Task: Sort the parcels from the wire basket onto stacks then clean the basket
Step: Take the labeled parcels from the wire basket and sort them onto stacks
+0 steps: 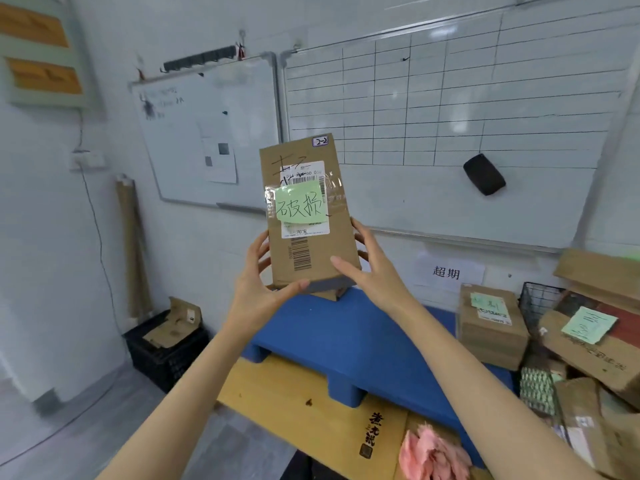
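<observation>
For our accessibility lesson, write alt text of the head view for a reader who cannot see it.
A left hand and a right hand hold a parcel upright before two whiteboards, a green note taped on its label. Below lies a blue pallet; more parcels and a wire basket sit at right, a pink cloth at bottom.

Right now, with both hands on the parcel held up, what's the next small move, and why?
Probably lower the parcel onto a bare part of the blue platform. The left hand and right hand hold it up; its green note reads 破损, while the box at right sits under a 超期 sign.
</observation>
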`<act>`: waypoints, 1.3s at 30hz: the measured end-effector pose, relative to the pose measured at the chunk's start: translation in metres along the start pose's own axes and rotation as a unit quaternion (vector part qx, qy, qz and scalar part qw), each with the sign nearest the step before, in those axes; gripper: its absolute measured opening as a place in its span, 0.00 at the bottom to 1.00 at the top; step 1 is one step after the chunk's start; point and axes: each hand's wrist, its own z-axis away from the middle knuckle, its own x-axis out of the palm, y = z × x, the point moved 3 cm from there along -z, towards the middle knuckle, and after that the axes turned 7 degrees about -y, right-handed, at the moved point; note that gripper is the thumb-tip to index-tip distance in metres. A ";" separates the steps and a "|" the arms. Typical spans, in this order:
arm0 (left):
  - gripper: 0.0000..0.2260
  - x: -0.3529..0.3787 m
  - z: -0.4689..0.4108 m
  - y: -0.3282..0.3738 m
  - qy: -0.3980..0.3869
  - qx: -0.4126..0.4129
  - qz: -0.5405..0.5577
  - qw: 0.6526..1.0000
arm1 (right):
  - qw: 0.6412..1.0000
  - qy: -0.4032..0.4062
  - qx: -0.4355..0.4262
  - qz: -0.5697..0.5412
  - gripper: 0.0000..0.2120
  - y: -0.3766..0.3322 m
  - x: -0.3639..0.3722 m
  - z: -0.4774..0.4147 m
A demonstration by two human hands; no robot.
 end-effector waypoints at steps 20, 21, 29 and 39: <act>0.43 -0.101 -0.053 -0.195 -0.001 -0.099 0.058 0.993 | 0.987 -0.057 0.083 -0.128 0.30 0.092 0.163 -0.149; 0.43 -0.102 -0.060 -0.206 -0.005 -0.102 0.055 0.993 | 0.986 -0.048 0.089 -0.135 0.30 0.102 0.167 -0.157; 0.43 -0.108 -0.116 -0.279 -0.077 -0.146 0.011 0.986 | 0.974 -0.006 0.139 -0.177 0.28 0.171 0.198 -0.207; 0.40 -0.101 -0.144 -0.352 -0.180 -0.188 -0.018 0.965 | 0.936 0.046 0.274 -0.217 0.23 0.227 0.231 -0.223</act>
